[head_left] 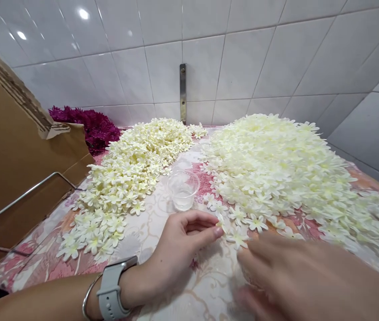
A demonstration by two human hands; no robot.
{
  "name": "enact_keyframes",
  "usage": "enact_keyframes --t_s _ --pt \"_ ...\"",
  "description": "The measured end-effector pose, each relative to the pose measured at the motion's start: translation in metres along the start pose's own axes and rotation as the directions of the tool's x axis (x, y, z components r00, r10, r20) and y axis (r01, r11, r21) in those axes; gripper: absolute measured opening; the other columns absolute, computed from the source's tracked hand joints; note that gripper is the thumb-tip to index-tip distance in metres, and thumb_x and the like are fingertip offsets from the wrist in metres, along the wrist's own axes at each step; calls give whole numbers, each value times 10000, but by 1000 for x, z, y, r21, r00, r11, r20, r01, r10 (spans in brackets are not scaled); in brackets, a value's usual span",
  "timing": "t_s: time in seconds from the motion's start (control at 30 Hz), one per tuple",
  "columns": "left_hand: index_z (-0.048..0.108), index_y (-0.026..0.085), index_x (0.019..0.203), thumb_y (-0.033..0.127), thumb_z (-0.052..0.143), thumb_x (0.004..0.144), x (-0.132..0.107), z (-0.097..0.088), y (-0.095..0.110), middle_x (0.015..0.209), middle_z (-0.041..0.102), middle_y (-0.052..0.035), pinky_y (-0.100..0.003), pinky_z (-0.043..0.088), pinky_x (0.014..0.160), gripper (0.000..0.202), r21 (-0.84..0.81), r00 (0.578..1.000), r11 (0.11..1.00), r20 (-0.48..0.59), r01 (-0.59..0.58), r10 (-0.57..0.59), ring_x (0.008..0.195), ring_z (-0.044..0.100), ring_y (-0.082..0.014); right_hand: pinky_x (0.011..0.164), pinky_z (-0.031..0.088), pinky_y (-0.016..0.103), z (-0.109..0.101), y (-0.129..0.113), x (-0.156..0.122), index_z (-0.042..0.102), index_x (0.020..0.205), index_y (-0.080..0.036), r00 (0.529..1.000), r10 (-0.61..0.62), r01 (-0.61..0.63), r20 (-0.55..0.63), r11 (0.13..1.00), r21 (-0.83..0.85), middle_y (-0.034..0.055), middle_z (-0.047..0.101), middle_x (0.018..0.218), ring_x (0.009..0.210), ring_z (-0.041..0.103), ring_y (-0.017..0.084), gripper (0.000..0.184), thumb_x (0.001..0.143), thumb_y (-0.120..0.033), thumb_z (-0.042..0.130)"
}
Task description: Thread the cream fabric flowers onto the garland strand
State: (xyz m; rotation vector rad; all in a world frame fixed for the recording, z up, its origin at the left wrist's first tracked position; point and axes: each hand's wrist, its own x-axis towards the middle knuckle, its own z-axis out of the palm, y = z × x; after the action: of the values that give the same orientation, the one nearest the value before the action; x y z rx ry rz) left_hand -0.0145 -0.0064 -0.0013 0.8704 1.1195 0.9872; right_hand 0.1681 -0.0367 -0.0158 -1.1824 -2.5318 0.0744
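Pale flower [221, 222] pinched in the fingers of a left hand [179, 245], low over a patterned surface [154, 236].

Thumb and forefinger close lightly on the small bloom, a hold that seems chosen to spare its petals; the right hand [296, 272] is near it but blurred, and whether its fingers grip anything cannot be told. Loose flowers [237, 236] lie just beside the fingertips, perhaps spread out for easy picking. Beyond, a clear cup [183, 191] stands upright, apparently central to suit either hand. Left mound [142, 160] and right mound [276, 165] rise on its two sides, a gap likely keeping the lots unmixed. Purple flowers [91, 127] sit farther off, behind a cardboard box [18, 156].
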Motion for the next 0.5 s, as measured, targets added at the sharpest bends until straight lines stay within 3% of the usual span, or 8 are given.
enact_keyframes --t_s 0.07,0.17,0.33,0.5 --pt "702 164 718 209 784 630 -1 0 -1 716 670 -6 -203 454 616 127 -17 999 1000 44 -23 23 687 593 -120 496 422 261 -16 4 28 566 703 -202 992 62 -74 107 991 111 3 590 656 571 554 144 236 883 -345 511" --pt "694 175 714 200 748 677 -2 -2 -1 715 669 4 -202 451 627 70 14 996 999 79 -41 40 695 593 -118 512 393 241 -22 6 48 522 683 -201 971 147 -206 189 916 345 -4 580 630 566 545 130 290 923 -336 430" --pt "718 163 703 214 757 666 -2 -2 0 712 687 -11 -210 448 622 74 113 996 992 76 -46 38 682 591 -129 554 373 252 -16 8 41 511 677 -196 964 146 -240 223 835 496 0 556 628 581 523 136 313 938 -275 357" --pt "718 164 675 170 757 656 0 -1 -3 657 668 12 -188 421 594 43 39 992 999 124 2 -7 637 564 -99 557 352 238 -16 13 38 532 645 -190 939 198 -334 283 728 599 -12 534 617 599 496 128 328 911 -358 440"
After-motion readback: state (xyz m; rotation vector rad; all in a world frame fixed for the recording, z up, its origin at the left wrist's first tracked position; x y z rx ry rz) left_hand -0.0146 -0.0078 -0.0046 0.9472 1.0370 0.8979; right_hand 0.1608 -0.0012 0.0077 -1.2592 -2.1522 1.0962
